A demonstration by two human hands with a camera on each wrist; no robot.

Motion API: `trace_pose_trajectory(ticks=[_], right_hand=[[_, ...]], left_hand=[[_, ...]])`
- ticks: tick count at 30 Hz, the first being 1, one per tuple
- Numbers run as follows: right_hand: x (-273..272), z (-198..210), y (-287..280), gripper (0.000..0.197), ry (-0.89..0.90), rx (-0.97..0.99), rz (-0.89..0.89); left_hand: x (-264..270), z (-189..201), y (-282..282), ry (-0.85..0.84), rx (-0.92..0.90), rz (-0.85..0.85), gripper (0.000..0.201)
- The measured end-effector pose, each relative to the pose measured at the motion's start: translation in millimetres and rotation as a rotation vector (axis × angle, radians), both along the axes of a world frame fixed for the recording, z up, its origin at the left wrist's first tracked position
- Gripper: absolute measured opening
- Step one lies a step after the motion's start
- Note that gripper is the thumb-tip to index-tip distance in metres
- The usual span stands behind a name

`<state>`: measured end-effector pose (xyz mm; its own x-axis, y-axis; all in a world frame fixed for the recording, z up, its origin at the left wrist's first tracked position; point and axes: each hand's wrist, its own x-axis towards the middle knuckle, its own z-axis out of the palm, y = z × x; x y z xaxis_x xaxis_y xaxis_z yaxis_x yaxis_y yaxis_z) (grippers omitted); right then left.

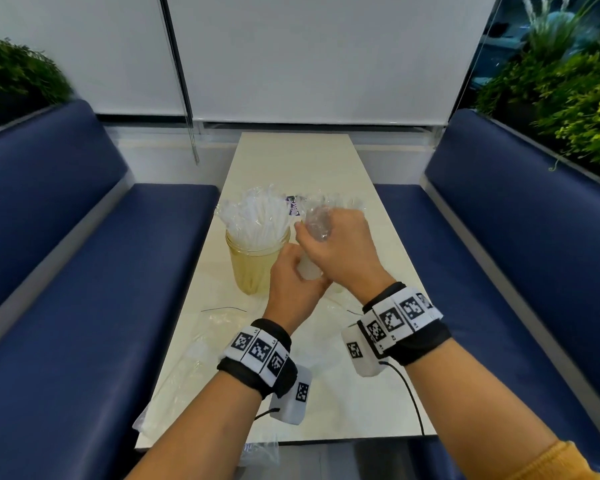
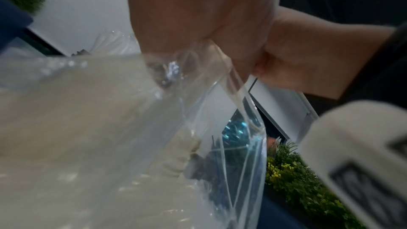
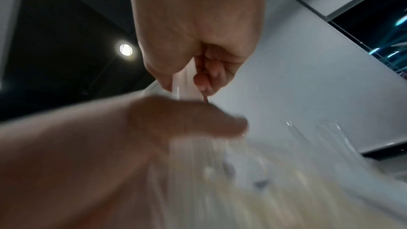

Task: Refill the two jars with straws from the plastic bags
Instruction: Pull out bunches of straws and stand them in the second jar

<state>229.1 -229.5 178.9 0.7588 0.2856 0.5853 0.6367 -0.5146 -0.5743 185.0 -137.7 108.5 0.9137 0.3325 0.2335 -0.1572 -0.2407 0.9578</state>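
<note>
A glass jar (image 1: 257, 268) stands at mid-table, packed with white wrapped straws (image 1: 257, 216) that fan out above its rim. Just right of it my two hands hold a clear plastic bag (image 1: 317, 221) with a bundle of straws inside. My left hand (image 1: 293, 289) grips the lower part of the bundle. Above it, my right hand (image 1: 336, 247) grips the crumpled top of the bag. The left wrist view shows the left hand (image 2: 198, 15) closed on the clear bag (image 2: 220, 128). In the right wrist view the right hand (image 3: 193, 32) pinches the plastic (image 3: 187, 83). No second jar shows clearly behind my hands.
An empty clear bag (image 1: 187, 358) lies on the pale table (image 1: 291, 161) at the near left, partly over the edge. A thin wire tie (image 1: 222, 309) lies before the jar. Blue benches (image 1: 84, 271) flank the table, and a purple-printed wrapper (image 1: 293, 204) lies behind the jar.
</note>
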Motion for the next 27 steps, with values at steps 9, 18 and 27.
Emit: trace_pose_trajectory(ticks=[9,18,27], right_hand=[[19,128,-40,0.024,-0.151,0.100,0.015],[106,125,-40,0.042,-0.351,0.108,-0.228],[147,-1,-13,0.031,-0.047,-0.194,-0.203]], left_hand=[[1,-6,3,0.038,0.048,-0.036,0.038],[1,3,-2,0.009,0.071,-0.077,0.042],[0,25,9,0.022,0.488,0.004,0.045]])
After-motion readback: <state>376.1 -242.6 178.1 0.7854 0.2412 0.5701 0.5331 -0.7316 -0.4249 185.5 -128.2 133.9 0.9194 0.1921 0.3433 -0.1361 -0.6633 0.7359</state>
